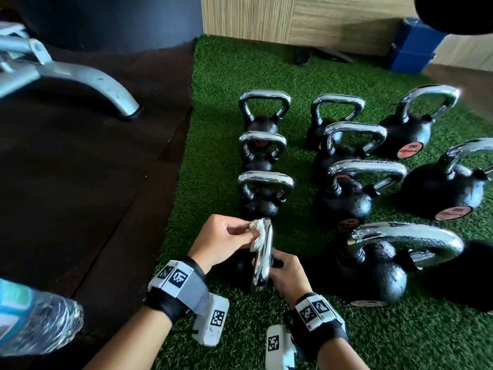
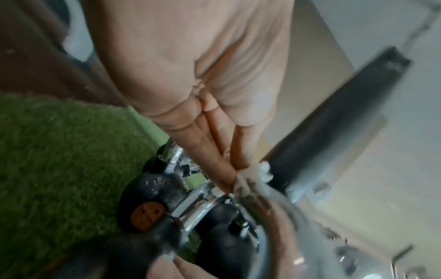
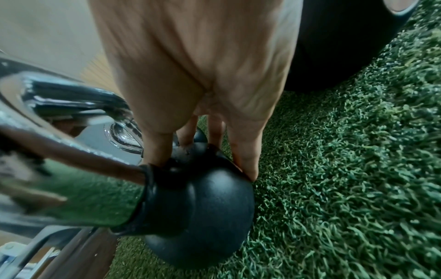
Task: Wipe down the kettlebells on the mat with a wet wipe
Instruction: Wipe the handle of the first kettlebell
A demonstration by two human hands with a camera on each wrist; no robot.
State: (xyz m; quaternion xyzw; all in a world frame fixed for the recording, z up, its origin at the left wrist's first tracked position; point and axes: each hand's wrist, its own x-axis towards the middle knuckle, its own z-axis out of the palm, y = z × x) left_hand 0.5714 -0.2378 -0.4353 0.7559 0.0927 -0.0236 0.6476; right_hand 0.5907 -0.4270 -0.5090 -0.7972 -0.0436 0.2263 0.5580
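A small black kettlebell (image 3: pixel 203 211) with a chrome handle (image 1: pixel 262 255) stands nearest me on the green turf mat (image 1: pixel 218 145). My left hand (image 1: pixel 226 241) pinches a crumpled white wet wipe (image 1: pixel 258 235) against the top of that handle; the left wrist view shows the wipe (image 2: pixel 253 179) at my fingertips (image 2: pixel 226 181). My right hand (image 1: pixel 286 273) grips the kettlebell's black body just below the handle, fingers (image 3: pixel 245 162) curled over it. Several more black kettlebells (image 1: pixel 344 198) with chrome handles stand in rows beyond and to the right.
Dark rubber flooring (image 1: pixel 80 169) lies left of the mat, with a grey machine foot (image 1: pixel 101 84) on it. A plastic water bottle (image 1: pixel 34 319) shows at the lower left. A blue box (image 1: pixel 410 49) sits by the wooden wall behind the mat.
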